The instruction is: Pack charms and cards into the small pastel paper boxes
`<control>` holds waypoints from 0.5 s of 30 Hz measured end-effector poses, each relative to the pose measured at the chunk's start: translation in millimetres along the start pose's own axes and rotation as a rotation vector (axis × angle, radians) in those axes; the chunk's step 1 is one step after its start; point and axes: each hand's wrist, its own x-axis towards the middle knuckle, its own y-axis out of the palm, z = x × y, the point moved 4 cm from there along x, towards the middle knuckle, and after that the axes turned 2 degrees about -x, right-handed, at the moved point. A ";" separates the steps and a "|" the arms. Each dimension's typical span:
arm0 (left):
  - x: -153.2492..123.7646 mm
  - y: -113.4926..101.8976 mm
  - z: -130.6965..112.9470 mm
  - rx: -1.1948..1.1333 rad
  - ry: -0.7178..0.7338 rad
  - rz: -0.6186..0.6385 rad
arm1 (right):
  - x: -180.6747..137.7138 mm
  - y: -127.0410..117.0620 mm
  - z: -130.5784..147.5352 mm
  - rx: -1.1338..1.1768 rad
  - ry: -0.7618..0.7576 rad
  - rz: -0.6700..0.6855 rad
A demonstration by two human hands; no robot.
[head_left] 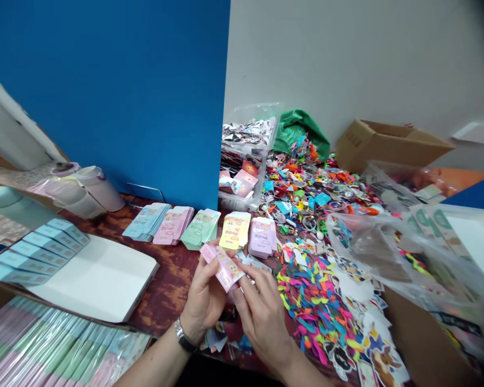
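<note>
A small pink printed box is held tilted above the table, in front of my chest. My left hand grips it from the left, thumb on top, with a metal watch on the wrist. The fingers of my right hand are closed at its lower right end, partly hiding that end. Just beyond the hands, flat cartons are stacked in a row: blue, pink, green, yellow and purple.
On the left, a white tray holds a row of light blue boxes. Colourful balloons, stickers and trinkets spread to the right. A cardboard box and plastic bags stand there. A blue partition rises behind.
</note>
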 end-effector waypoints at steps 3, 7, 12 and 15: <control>-0.6 -2.9 -0.3 0.029 0.013 0.016 | 0.6 3.3 -1.3 -0.048 -0.035 0.030; -3.5 -12.1 -7.2 0.138 0.000 0.063 | 4.6 -4.0 -14.9 -0.084 -0.183 0.061; -5.4 -16.6 -27.6 0.569 -0.104 0.347 | 16.2 -24.9 -34.5 -0.091 -0.373 0.162; -4.9 -10.7 -38.5 0.856 -0.079 0.487 | 19.2 -26.4 -31.1 -0.063 -0.486 0.283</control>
